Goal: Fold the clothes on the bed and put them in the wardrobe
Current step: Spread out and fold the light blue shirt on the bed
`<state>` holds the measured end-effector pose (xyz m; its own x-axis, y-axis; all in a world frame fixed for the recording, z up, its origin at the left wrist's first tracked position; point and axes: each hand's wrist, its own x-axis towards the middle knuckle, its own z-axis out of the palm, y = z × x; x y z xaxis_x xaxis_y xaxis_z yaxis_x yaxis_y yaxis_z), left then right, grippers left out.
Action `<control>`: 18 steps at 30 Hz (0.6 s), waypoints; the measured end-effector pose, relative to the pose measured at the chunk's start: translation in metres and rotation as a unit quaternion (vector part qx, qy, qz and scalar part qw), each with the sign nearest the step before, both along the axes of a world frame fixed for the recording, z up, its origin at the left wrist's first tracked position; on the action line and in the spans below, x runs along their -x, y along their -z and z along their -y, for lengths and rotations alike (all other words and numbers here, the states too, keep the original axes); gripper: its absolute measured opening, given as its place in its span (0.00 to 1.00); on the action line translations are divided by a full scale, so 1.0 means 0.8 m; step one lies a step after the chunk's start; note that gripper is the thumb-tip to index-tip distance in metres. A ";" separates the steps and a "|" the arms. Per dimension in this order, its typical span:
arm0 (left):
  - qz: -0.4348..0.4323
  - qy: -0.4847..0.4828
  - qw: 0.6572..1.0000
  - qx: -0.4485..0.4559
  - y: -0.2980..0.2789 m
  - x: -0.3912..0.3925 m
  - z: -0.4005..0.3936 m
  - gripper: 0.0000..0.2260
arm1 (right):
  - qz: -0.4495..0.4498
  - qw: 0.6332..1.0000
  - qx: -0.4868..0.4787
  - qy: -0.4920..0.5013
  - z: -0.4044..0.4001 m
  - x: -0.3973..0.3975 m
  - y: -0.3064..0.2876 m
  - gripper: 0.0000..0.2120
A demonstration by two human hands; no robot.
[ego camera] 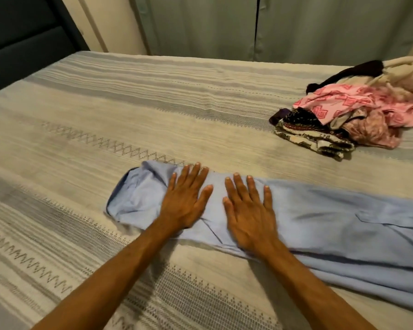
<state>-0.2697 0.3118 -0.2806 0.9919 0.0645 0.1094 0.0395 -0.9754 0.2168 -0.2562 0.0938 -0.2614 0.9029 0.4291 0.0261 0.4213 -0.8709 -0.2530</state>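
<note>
step: smoothing long light-blue cotton garment (pixel 320 222) on bed | left hand (pixel 185 201), right hand (pixel 248 210) flat, fingers released | next: fold across

A light blue garment (pixel 320 225) lies flat and long across the near side of the striped bed (pixel 129 110), its left end rumpled. A loose pile of unfolded clothes (pixel 358 115), pink, cream and dark-patterned, sits at the far right.
</note>
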 end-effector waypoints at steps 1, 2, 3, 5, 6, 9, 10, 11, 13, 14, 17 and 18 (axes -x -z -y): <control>-0.002 0.002 1.000 0.000 -0.002 0.000 -0.004 0.30 | -0.004 1.000 0.008 0.007 0.023 -0.003 -0.001 0.29; -0.005 0.003 1.000 0.000 -0.006 0.001 -0.008 0.30 | -0.004 1.000 0.013 0.020 0.048 -0.007 -0.003 0.30; -0.011 0.004 1.000 0.002 -0.011 0.003 -0.013 0.30 | -0.004 0.999 0.016 0.034 0.076 -0.010 -0.006 0.30; -0.025 -0.002 1.000 0.001 -0.016 0.009 -0.026 0.31 | -0.008 0.998 0.013 0.066 0.139 -0.015 -0.009 0.32; -0.031 -0.011 0.999 -0.004 -0.018 0.012 -0.032 0.32 | -0.013 0.996 0.013 0.084 0.172 -0.015 -0.010 0.32; -0.061 -0.028 0.998 -0.021 -0.020 0.016 -0.043 0.34 | -0.021 0.989 0.037 0.144 0.276 -0.013 -0.008 0.33; -0.075 -0.027 0.997 -0.019 -0.022 0.015 -0.042 0.35 | -0.016 0.985 0.046 0.167 0.312 -0.009 -0.008 0.34; -0.091 -0.028 0.995 -0.016 -0.025 0.013 -0.043 0.35 | -0.009 0.981 0.052 0.189 0.340 -0.005 -0.008 0.34; -0.137 -0.043 0.989 -0.026 -0.040 0.005 -0.037 0.34 | 0.005 0.974 0.069 0.214 0.384 0.002 -0.008 0.36; -0.169 -0.060 0.983 -0.050 -0.053 0.000 -0.029 0.33 | 0.007 0.974 0.080 0.213 0.395 0.004 -0.009 0.35; -0.203 -0.085 0.961 -0.168 -0.093 -0.011 0.045 0.33 | 0.022 0.975 0.089 0.204 0.407 0.005 -0.006 0.32; -0.172 -0.055 0.968 -0.174 -0.103 -0.011 0.085 0.34 | 0.029 0.974 0.088 0.205 0.407 0.006 -0.007 0.32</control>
<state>-0.2606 0.2438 -0.1984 0.9629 0.1895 -0.1919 0.1577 -0.9729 -0.1693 -0.2606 -0.2321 -0.2558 0.9986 0.0345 0.0411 0.0374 -0.9968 -0.0712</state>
